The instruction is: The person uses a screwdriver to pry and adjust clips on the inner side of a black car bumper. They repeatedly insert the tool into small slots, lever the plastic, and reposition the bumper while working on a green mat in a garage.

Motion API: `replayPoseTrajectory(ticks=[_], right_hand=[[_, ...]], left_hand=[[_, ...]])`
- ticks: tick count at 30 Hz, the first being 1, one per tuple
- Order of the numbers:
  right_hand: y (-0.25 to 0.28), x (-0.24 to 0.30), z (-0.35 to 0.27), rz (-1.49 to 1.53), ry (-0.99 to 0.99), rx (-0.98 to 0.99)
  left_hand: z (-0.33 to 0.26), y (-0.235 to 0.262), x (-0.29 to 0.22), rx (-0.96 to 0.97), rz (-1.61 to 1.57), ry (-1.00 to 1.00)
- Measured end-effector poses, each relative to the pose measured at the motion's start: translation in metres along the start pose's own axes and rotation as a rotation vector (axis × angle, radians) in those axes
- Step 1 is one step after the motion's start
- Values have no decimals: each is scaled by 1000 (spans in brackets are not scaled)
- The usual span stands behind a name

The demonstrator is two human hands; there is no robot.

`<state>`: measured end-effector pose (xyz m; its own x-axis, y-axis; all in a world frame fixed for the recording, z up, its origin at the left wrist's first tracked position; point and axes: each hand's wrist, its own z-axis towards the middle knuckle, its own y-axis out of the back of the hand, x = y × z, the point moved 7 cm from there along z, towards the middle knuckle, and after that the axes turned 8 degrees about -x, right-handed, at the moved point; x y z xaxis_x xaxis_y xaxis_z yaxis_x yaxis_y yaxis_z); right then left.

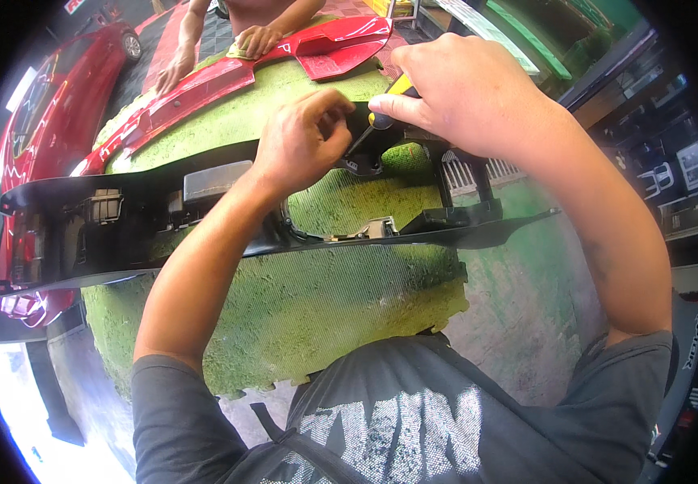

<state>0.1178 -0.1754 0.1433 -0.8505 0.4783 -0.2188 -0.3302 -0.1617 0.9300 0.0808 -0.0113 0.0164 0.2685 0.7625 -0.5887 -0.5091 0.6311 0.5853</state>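
A long black plastic car trim panel lies across a green mat, underside up, with clips and brackets showing. My left hand is curled shut on the panel's upper middle edge. My right hand grips a screwdriver with a yellow and black handle; its dark shaft points down and left toward the panel beside my left fingers. The tip is hidden between hand and panel.
A red car body panel lies across the mat's far side, with another person's two hands resting on it and a yellow cloth. A red car stands at left. Shelving and equipment fill the right side.
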Motion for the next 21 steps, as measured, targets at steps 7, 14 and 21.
replayPoseTrajectory(ticks=[7, 14, 21], right_hand=[[-8, 4, -25, 211, 212, -88], [-6, -2, -7, 67, -113, 102], [15, 7, -11, 288, 238, -189]], left_hand=[[18, -5, -33, 30, 93, -388], [20, -17, -9, 113, -116, -214], [19, -20, 2, 119, -82, -266]])
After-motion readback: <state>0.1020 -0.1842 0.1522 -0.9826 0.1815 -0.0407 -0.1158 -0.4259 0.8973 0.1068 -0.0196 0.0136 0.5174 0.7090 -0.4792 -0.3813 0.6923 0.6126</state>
